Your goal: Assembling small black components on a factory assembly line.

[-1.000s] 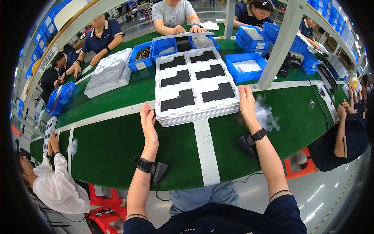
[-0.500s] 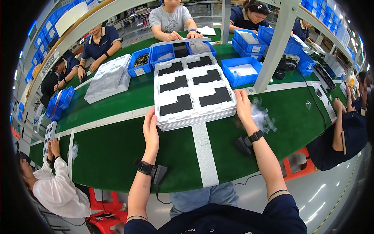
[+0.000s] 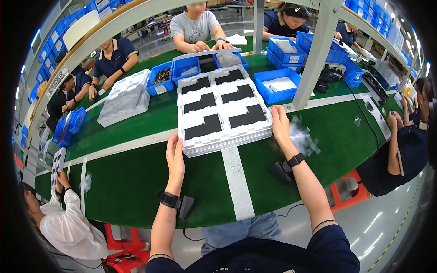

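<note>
A stack of white plastic trays lies across the green bench in front of me. Its top tray has two rows of recesses, each filled by a flat black L-shaped piece. My left hand is closed against the near left corner of the stack, fingers along its side. On the right side, near the front corner, my right hand grips the edge, thumb toward the top. Both hands' fingertips are partly hidden by the trays. Each wrist wears a black strap with a dark block.
A metal post stands beyond my right hand. Blue bins line the far side. Clear plastic scraps lie right of the stack. Another tray stack is at far left. Co-workers sit around the bench.
The view has shifted slightly, so the bench and stack appear a little lower and farther left. Both my hands stay on the stack's sides.
</note>
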A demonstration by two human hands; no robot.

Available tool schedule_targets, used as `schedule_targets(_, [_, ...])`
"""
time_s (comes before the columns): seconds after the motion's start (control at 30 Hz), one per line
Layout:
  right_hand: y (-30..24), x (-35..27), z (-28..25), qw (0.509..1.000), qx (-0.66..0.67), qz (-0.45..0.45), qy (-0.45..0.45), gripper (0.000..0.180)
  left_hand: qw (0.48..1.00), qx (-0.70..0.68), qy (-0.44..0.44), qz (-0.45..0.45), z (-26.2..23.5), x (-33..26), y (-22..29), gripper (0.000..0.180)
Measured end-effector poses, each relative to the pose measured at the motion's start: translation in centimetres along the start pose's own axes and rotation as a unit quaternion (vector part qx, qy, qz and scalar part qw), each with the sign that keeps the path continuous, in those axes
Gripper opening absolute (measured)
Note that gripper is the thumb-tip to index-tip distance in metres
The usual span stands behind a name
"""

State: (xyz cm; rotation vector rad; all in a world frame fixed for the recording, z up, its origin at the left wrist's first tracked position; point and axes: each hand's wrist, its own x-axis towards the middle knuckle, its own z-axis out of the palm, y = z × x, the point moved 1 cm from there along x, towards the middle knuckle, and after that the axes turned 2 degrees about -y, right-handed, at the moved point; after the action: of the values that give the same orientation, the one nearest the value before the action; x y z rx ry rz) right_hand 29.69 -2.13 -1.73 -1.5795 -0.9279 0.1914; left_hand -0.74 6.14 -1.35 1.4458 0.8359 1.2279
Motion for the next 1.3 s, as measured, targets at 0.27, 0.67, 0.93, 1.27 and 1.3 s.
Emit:
schedule_targets(0.27, [1.1,-0.1,0.2,1.000,0.004,0.020,-0.009,0.032,1.000,-0.006,0.007,0.000,-0.1,0.0,-0.5,0.036])
schedule_targets(0.67, [1.0,-0.2,0.4,0.999,0.016,0.031,0.008,0.032,1.000,0.006,-0.005,0.009,0.4,-0.3,0.4,0.034])
schedule_targets(0.93, [1.2,-0.4,0.3,1.000,0.007,0.022,-0.006,0.031,1.000,0.022,-0.007,0.000,0.6,-0.5,0.8,0.035])
schedule_targets(1.27, [0.8,-0.1,0.3,0.999,0.013,0.031,-0.018,0.030,0.998,0.055,-0.011,0.022,0.3,-0.2,0.2,0.039])
schedule_targets(1.3, [0.9,-0.3,0.1,0.999,0.011,0.034,-0.018,0.030,0.998,0.055,-0.013,0.019,0.4,-0.3,0.1,0.039])
